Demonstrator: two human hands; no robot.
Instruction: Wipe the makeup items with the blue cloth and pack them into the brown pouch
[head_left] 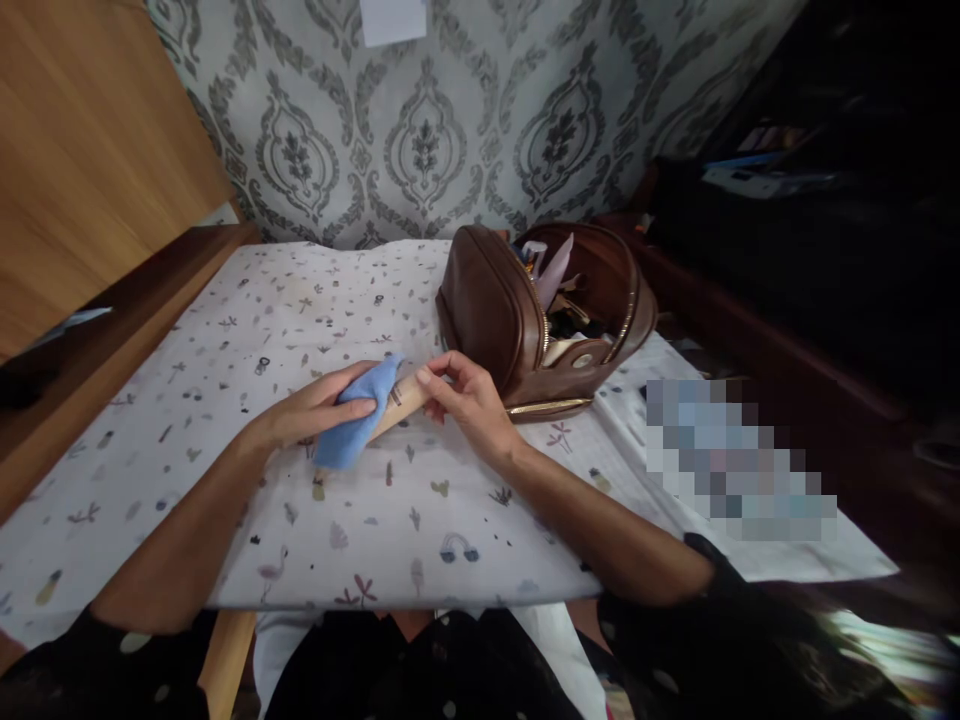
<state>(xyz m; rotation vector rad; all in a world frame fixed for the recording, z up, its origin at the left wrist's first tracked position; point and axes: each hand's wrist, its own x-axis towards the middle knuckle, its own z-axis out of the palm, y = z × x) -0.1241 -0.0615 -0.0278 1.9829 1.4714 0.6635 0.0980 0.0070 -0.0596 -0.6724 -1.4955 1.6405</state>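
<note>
My left hand [319,408] is closed around a blue cloth [349,430], its thumb on top. The cloth is folded over a beige tube [407,399] with dark lettering, and part of the tube shows below the cloth. At the tube's upper right end, my right hand [474,408] pinches it between thumb and fingers. Both hands are just above the patterned white tablecloth [300,290]. Close beyond my right hand stands a brown leather bag [491,310], unzipped, with a lilac item [555,270] and other small things inside.
Grey patterned wallpaper [427,130] rises behind the table. A wooden panel [97,130] borders the left side. A pixelated item [727,455] lies at the right of the tablecloth. Dark furniture [810,260] stands beyond it, with a blue and white object [757,178] on it.
</note>
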